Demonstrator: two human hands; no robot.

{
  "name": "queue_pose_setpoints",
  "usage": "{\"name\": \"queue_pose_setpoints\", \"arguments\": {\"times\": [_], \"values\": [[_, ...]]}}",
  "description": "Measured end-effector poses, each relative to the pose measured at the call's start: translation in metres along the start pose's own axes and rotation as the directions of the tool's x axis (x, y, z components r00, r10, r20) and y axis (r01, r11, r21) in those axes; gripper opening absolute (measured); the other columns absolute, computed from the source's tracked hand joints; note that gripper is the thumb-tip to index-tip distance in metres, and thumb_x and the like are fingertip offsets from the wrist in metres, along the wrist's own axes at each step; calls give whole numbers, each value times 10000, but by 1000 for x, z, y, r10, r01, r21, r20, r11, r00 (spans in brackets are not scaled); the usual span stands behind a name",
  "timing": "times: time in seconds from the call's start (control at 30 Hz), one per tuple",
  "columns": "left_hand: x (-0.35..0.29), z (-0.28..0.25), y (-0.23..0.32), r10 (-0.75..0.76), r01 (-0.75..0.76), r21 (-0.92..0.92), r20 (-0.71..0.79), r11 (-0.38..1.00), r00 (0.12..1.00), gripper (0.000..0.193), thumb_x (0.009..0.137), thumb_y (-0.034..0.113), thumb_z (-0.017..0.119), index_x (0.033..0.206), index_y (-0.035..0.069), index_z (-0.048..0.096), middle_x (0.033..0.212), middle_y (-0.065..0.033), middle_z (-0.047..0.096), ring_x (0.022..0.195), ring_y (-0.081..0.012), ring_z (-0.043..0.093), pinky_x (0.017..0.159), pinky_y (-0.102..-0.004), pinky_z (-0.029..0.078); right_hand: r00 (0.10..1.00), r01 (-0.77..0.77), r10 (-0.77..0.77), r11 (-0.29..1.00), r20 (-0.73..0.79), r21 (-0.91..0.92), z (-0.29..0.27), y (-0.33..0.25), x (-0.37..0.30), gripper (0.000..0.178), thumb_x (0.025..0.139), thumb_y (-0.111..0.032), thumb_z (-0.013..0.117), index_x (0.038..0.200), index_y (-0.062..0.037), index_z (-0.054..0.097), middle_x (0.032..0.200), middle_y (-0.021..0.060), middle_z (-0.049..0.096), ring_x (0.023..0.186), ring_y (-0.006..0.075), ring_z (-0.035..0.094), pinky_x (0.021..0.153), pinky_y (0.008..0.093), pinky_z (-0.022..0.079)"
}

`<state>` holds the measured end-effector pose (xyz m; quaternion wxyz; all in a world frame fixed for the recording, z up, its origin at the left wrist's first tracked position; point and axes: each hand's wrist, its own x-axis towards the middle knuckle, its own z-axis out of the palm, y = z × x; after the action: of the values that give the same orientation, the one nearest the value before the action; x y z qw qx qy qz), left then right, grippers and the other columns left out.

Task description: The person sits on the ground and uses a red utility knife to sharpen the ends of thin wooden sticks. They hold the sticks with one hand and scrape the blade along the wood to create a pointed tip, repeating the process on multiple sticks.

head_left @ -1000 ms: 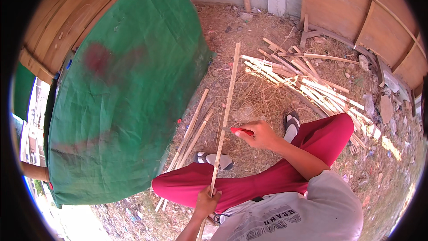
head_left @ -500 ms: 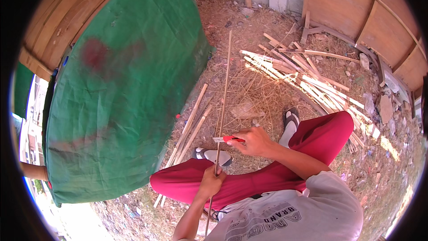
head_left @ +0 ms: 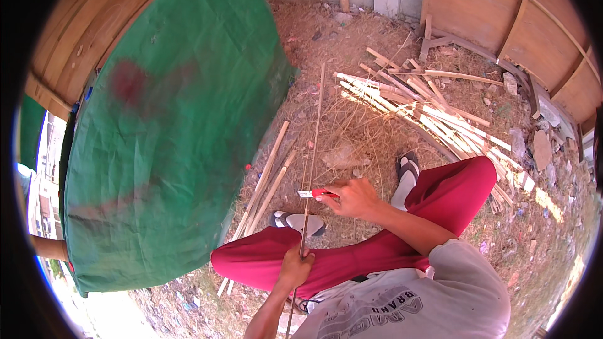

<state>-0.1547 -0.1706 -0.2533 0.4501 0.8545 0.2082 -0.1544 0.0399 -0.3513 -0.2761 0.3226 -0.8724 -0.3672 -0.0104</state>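
Observation:
My left hand point(head_left: 295, 268) is closed around a long, thin bamboo strip point(head_left: 318, 107), near my lap. The strip runs from my lower left up and away over the ground, its far end pointing toward the back wall. Closed in my right hand point(head_left: 355, 198) is a red utility knife point(head_left: 323, 194) with its blade out. The blade lies across the strip a little beyond my left hand; whether it bites into the strip is too small to tell.
Split bamboo pieces point(head_left: 433, 113) lie heaped at the far right, with dry shavings point(head_left: 352, 132) beside them. Several more sticks point(head_left: 267, 176) rest by my left knee. A green tarp point(head_left: 169, 150) stands at left; wooden panels point(head_left: 474, 0) line the right. Another person's arm point(head_left: 50, 248) shows at the left edge.
The strip has slid toward me, its far end now nearer, and my left hand has moved slightly closer to my body. The knife remains at the strip in my right hand.

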Motion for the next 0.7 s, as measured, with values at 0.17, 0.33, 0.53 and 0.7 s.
{"name": "queue_pose_setpoints", "arguments": {"times": [0.17, 0.33, 0.53, 0.7], "values": [[-5, 2, 1, -75, 74, 11, 19, 997, 997, 236, 853, 133, 645, 766, 26, 453, 662, -152, 515, 634, -267, 517, 644, -409, 441, 998, -58, 58, 998, -12, -23, 14, 9, -1, 372, 900, -473, 650, 999, -139, 781, 730, 96, 710, 550, 296, 665, 465, 418, 512], [-18, 3, -4, -62, 61, 22, 51, 998, 997, 226, 848, 123, 650, 773, 36, 456, 651, -141, 518, 620, -235, 514, 613, -387, 432, 991, -130, 130, 991, 17, -7, 10, 28, 7, 360, 905, -466, 642, 986, -147, 787, 716, 98, 708, 567, 304, 670, 505, 421, 524], [-27, -6, 0, -108, 108, 1, 80, 994, 991, 205, 860, 122, 634, 781, 47, 461, 630, -103, 499, 606, -199, 503, 589, -372, 420, 972, -216, 219, 975, -84, 40, 8, 25, 13, 343, 905, -462, 642, 982, -162, 790, 656, 119, 684, 608, 331, 676, 572, 431, 546], [-67, -9, -7, -246, 243, 38, 190, 969, 951, 195, 871, 132, 621, 784, 46, 469, 616, -93, 479, 603, -179, 501, 589, -367, 422, 887, -463, 462, 886, -26, -36, -5, 81, 26, 341, 917, -480, 632, 964, -183, 793, 667, 130, 686, 623, 340, 680, 595, 443, 554]]}}
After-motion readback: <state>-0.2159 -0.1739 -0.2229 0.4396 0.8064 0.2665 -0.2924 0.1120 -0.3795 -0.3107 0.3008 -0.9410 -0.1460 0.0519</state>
